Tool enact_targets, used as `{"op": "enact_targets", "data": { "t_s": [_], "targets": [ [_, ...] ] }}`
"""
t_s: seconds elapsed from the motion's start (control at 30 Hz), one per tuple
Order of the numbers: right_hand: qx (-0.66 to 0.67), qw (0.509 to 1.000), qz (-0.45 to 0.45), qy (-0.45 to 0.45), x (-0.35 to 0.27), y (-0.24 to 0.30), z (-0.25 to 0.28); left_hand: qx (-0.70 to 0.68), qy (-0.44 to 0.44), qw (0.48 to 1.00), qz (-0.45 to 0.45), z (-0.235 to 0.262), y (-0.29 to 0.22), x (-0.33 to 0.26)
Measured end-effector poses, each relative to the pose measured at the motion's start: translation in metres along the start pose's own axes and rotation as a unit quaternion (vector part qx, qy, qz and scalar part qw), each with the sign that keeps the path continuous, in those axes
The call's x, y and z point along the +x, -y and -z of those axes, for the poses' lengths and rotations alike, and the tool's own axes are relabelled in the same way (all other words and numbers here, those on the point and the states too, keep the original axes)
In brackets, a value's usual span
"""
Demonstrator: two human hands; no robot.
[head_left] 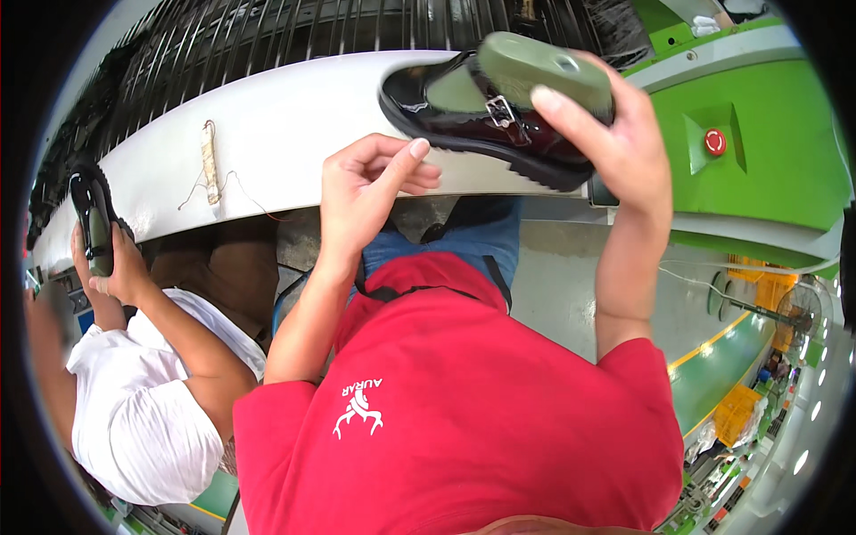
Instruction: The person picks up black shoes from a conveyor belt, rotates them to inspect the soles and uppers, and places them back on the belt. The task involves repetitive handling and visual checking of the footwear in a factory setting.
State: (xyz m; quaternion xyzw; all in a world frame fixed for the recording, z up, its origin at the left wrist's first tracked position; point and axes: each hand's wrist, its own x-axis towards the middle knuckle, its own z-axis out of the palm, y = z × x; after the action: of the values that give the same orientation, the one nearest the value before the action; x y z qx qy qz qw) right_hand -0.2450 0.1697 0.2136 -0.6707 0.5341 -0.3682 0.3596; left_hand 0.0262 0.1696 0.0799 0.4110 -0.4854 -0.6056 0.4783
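Gripping the glossy black leather buckle shoe with a thick lugged sole [464, 116], your right hand [615, 143] closes its fingers over the grey-green plastic shoe last [544, 64] seated inside it and holds the shoe tilted above the white conveyor belt [294, 116]. Your left hand [370, 183] sits just below the shoe's toe, fingers curled together, thumb tip touching the sole edge. At the far left, a co-worker's hand [111, 267] holds a second black shoe [92, 214] at the belt edge.
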Motion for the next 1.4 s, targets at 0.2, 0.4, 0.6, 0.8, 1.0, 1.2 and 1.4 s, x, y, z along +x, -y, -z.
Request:
{"op": "enact_targets", "data": {
  "t_s": [0.2,0.4,0.6,0.8,1.0,1.2,1.4],
  "targets": [
    [-0.223,0.939,0.179,0.188,0.061,0.042,-0.001,0.182,-0.003,0.899,-0.398,-0.014,-0.077,0.040],
    [0.144,0.957,0.246,-0.055,0.095,0.008,-0.010,0.339,0.111,0.898,-0.258,-0.004,-0.104,0.090],
    [0.206,0.956,0.170,-0.118,0.116,-0.075,-0.060,0.328,0.083,0.919,-0.205,0.024,-0.103,0.116],
    [0.332,0.936,0.091,-0.068,0.131,-0.065,-0.092,0.420,0.089,0.870,-0.243,0.024,-0.114,0.127],
    [0.659,0.737,-0.045,-0.143,0.138,-0.059,-0.104,0.467,0.055,0.849,-0.239,0.027,-0.108,0.136],
    [0.463,0.865,0.066,-0.180,0.144,-0.072,-0.114,0.473,0.053,0.855,-0.205,0.033,-0.107,0.139],
    [0.385,0.908,0.072,-0.150,0.132,-0.060,-0.107,0.468,0.079,0.853,-0.217,0.021,-0.115,0.129]
  ]
}}
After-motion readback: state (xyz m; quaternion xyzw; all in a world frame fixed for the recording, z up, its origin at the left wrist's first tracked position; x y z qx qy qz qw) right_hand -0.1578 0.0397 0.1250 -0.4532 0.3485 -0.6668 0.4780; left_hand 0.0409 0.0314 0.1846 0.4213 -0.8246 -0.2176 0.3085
